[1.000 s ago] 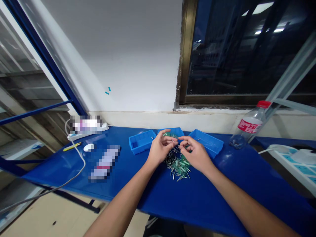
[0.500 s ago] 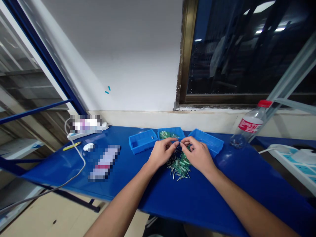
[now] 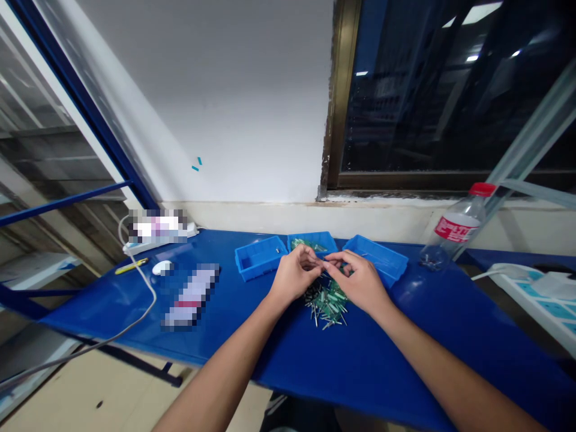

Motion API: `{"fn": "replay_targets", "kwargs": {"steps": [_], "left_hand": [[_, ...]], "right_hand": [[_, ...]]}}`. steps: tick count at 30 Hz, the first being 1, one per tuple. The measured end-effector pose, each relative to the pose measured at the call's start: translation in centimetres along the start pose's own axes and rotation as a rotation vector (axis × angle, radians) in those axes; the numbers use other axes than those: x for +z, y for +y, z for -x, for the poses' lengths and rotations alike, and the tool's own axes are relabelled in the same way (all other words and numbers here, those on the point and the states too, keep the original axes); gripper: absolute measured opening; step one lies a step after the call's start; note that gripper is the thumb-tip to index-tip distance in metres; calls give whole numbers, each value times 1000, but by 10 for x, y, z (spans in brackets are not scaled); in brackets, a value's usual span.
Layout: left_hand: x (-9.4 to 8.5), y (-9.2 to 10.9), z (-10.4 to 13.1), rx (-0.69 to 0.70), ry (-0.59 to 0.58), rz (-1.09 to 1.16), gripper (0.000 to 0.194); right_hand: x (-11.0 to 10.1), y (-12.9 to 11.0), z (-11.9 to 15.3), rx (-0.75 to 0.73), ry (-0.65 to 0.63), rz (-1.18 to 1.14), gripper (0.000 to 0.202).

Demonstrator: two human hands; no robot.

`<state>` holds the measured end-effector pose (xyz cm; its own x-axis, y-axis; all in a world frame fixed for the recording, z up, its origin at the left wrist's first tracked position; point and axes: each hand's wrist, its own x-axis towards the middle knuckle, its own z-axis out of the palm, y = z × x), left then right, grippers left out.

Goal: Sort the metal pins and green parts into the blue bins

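Note:
My left hand [image 3: 296, 273] and my right hand [image 3: 357, 278] meet fingertip to fingertip over a pile of small green pieces and thin metal pins [image 3: 330, 303] on the blue table. Each hand is closed in a pinch. Whatever lies between the fingertips is too small to make out. Behind my hands stands a blue bin [image 3: 330, 236] holding green pieces. To its left is another blue bin [image 3: 258, 258], with a tiny piece near its right end. The right blue bin [image 3: 382, 259] is partly covered by my right hand.
A clear bottle with a red cap [image 3: 454, 228] stands at the back right. On the left lie a yellow pen-like tool [image 3: 131, 266], a white mouse-shaped object [image 3: 162, 268], a cable [image 3: 150, 306] and a blurred-out flat item [image 3: 191, 297]. A power strip [image 3: 535, 294] sits far right.
My fingertips have come closer together and now touch. The left fingers have curled in slightly; the pile and bins look the same.

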<state>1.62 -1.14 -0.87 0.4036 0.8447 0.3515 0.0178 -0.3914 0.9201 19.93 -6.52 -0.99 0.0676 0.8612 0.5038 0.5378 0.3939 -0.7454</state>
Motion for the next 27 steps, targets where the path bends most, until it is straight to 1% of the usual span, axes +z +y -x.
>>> {"fn": "replay_targets", "kwargs": {"steps": [2,5,9,11,13,16,18,20,23,25,27], "left_hand": [[1,2,2,2,-30,-13,29],[2,7,3,11,-50,-66,28],[0,11,0,50,12,-102,26],[-2,11,-2,47,48,-29,31],[-2,9,-4,31,60,87,38],[-2,9,-4,-9,20,185,48],[-2,10,-3,-4,-12,161,49],[-4,12,-1,38,-25,40,42],[-8,12,1,120,-59,-294,24],[-9,11,2,171,-116,-493,21],[-10,8,3,204,-179,-616,22]], "right_hand": [[0,2,-1,-10,-20,-9,22],[1,7,-1,0,-30,-36,22],[0,9,-2,21,4,-79,25],[-1,7,-2,-4,-9,-53,27],[-1,5,-1,-47,-53,-6,27],[0,3,-1,-89,-103,46,23],[1,4,-1,-48,-91,38,21],[0,7,-2,43,-53,-13,24],[-4,11,-4,155,27,-113,29],[-6,13,-6,182,72,-152,31],[-6,15,-7,202,92,-174,33]]}}
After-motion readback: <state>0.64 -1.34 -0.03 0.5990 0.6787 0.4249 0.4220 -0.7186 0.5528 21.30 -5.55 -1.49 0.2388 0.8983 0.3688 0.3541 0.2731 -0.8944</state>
